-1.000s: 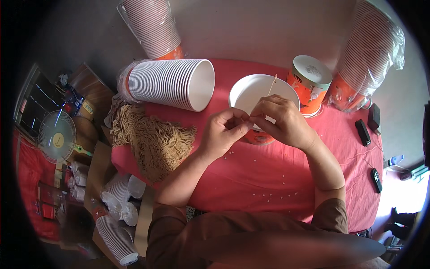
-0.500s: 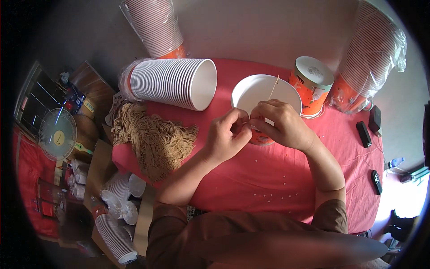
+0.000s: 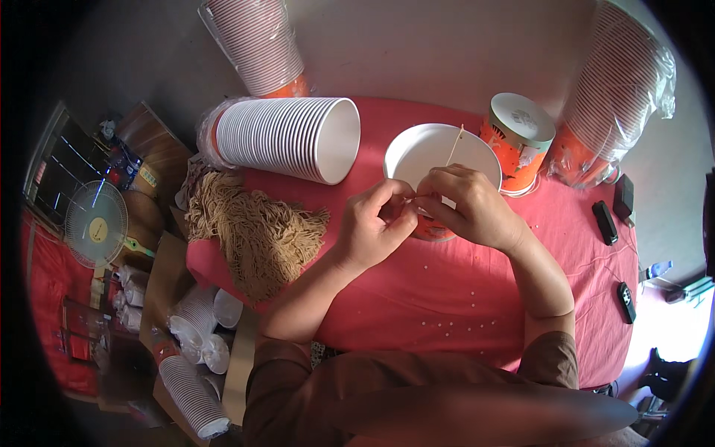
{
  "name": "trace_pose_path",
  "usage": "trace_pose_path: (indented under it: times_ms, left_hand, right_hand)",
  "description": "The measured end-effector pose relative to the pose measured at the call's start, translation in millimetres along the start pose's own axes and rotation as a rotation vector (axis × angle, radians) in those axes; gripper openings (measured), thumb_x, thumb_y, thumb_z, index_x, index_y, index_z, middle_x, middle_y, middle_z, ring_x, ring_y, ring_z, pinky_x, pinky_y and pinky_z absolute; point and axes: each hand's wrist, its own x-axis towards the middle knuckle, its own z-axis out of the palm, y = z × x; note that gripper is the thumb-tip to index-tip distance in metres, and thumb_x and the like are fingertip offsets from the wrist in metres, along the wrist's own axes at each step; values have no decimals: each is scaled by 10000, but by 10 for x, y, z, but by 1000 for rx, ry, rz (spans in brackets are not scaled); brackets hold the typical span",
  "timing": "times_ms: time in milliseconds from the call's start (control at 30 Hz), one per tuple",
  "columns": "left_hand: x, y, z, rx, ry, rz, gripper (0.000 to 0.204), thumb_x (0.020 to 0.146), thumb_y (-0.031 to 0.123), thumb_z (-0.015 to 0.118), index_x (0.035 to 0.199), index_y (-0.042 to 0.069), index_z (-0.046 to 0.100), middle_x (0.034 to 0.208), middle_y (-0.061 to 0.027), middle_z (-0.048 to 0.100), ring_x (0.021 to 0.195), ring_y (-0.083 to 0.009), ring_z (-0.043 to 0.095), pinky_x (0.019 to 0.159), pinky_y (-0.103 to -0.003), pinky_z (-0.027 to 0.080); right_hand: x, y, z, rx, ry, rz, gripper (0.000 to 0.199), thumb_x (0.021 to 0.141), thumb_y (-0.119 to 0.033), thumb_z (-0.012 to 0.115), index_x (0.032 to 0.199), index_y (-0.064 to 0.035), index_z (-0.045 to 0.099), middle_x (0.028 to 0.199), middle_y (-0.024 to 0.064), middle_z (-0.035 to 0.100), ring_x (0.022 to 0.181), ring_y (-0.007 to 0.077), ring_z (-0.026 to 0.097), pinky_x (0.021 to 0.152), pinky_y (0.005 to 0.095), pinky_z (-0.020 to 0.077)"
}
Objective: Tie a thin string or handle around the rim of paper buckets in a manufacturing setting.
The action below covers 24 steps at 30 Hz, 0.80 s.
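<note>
An open white-lined paper bucket (image 3: 408,153) with an orange outside stands upright before me on the red cloth. A thin tan cord (image 3: 455,146) runs from a hole in its far rim down to my right hand (image 3: 471,207). That hand is closed in a pinch over the bucket's near rim, the cord passing into its fingers. My left hand (image 3: 376,223) is pinched too, its fingertips meeting those of the right at the near rim. Between the fingertips a short bit of cord shows faintly; the rest is hidden by the fingers.
Left of the bucket lie a stack of nested white buckets (image 3: 275,138) and a heap of tan cords (image 3: 257,231). An upturned orange bucket (image 3: 514,149) and a wrapped bucket stack (image 3: 614,97) stand at the right. Small white bits dot the red cloth (image 3: 417,298). A remote (image 3: 626,302) lies rightward.
The left fingers have shifted very slightly against the right fingertips. The bucket, cord and right hand look nearly the same.
</note>
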Motion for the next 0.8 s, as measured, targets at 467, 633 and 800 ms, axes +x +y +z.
trace_pose_path:
  times_ms: [467,633,800]
  left_hand:
    - [7,-9,-9,-89,-26,-12,121,817,1,643,923,-3,584,772,-81,641,619,-126,613,546,-264,482]
    - [14,-22,-23,-23,-39,42,128,807,-16,645,910,6,570,808,-80,611,643,-136,586,562,-269,463]
    - [45,-43,-32,11,-4,226,167,779,-48,656,909,18,575,851,-81,614,736,-204,615,624,-303,493]
  right_hand:
    - [-7,6,-14,7,-48,20,109,852,-59,674,929,-5,620,836,125,661,798,310,638,716,408,502]
    - [-7,3,11,19,0,-2,95,870,-92,655,893,-10,614,786,145,649,754,349,652,685,444,497]
    - [-11,-22,-6,78,-20,20,86,875,-80,644,911,-6,619,796,156,655,758,358,651,687,445,496]
